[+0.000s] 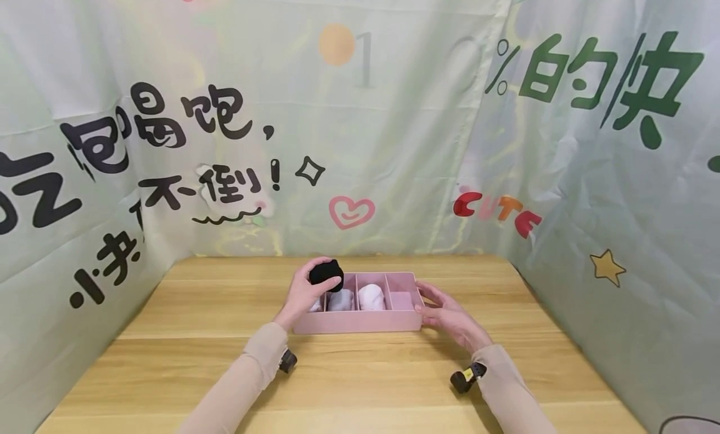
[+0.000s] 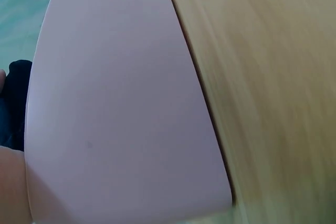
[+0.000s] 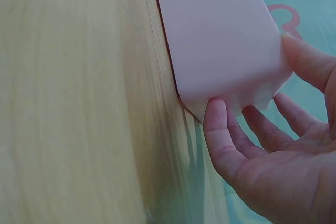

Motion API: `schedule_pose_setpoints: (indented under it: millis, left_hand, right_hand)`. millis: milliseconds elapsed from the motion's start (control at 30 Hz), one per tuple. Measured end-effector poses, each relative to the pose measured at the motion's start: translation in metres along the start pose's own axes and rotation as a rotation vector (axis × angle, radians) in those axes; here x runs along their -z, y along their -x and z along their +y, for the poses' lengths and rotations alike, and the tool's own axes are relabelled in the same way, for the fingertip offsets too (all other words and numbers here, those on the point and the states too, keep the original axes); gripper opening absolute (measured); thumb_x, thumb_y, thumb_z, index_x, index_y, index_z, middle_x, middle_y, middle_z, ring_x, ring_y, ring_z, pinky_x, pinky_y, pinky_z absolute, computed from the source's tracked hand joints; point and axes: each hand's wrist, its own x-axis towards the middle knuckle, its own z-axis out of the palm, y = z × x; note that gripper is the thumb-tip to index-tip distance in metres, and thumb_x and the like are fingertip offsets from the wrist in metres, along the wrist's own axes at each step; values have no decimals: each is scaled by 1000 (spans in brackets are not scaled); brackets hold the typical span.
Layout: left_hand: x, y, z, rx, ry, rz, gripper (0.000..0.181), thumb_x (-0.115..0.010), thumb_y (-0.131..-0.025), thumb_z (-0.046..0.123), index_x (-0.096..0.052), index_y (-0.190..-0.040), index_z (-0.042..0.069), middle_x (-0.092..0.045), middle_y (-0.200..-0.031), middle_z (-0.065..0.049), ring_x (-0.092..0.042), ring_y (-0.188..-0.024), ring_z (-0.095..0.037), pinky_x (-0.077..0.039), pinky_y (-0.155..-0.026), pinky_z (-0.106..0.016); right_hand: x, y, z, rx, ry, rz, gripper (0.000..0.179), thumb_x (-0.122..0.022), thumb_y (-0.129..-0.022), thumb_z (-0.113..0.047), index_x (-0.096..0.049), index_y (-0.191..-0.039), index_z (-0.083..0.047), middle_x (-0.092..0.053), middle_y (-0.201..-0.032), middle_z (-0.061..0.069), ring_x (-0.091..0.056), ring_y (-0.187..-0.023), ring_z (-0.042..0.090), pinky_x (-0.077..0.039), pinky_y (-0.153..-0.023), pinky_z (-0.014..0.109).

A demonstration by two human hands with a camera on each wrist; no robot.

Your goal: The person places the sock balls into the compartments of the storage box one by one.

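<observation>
A pink divided box (image 1: 360, 322) stands on the wooden table. My left hand (image 1: 299, 294) grips a black rolled-up cloth bundle (image 1: 326, 272), like balled socks, over the box's left end. A grey cloth roll (image 1: 340, 300) and a white cloth roll (image 1: 371, 297) sit in the middle compartments. Something pale shows in the leftmost compartment, partly hidden by my hand. In the rightmost one the pink inside shows. My right hand (image 1: 450, 315) holds the box's right end, its thumb at the rim and curled fingers (image 3: 216, 129) against the end wall.
The wooden table (image 1: 360, 384) extends in front of the box and to both sides. Printed fabric (image 1: 394, 140) hangs behind it and along both sides. A small black camera (image 1: 464, 379) is strapped at the right wrist, another (image 1: 288, 361) at the left.
</observation>
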Motion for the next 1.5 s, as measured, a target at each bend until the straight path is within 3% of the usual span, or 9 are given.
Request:
schedule_pose_setpoints:
  millis: [300,533,833,1033,1333,1500]
  left_hand:
    - [-19,1,1,-8,-60,-62,57,-82,-80,28,-61,-132,18,-61,-129,-5,-60,-108,-23,-51,-87,-31]
    - [-33,-3,3,-8,-22,-107,56,-82,-81,23,-61,-133,17,-58,-134,-5,-60,-110,-27,-53,-87,-35]
    - [-46,-6,3,36,-12,-214,53,-82,-81,24,-63,-130,22,-60,-134,-5,-60,-115,-25,-53,-93,-37]
    - [-51,-9,5,36,-8,-260,53,-80,-83,23,-61,-133,22,-59,-136,-7,-59,-118,-27,-51,-96,-40]
    - [-64,-11,5,34,-9,-304,51,-79,-84,25,-62,-132,22,-63,-130,-11,-63,-113,-25,-55,-89,-35]
    - [-69,-13,5,30,-33,-321,51,-79,-84,30,-62,-132,24,-64,-130,-10,-64,-112,-24,-55,-89,-35]
  right_hand:
    - [-1,-1,1,-4,0,0,69,-60,-96,-6,-24,-156,-10,-16,-162,20,-38,-137,42,-51,-91,35]
    - [1,0,1,4,0,-15,69,-57,-97,-5,-22,-156,-11,-15,-163,18,-42,-131,36,-51,-93,35]
    - [3,2,3,2,-8,-19,72,-59,-96,-6,-21,-156,-10,-14,-162,20,-34,-139,43,-50,-94,36]
    - [1,0,1,4,-12,-15,70,-58,-97,-6,-22,-156,-11,-15,-162,19,-42,-133,39,-51,-93,35]
    - [1,0,3,8,-1,-6,69,-58,-97,-6,-23,-156,-12,-15,-162,20,-38,-137,42,-49,-97,39]
    - [-1,0,1,0,1,5,69,-60,-96,-7,-25,-156,-13,-16,-162,18,-43,-133,36,-50,-97,38]
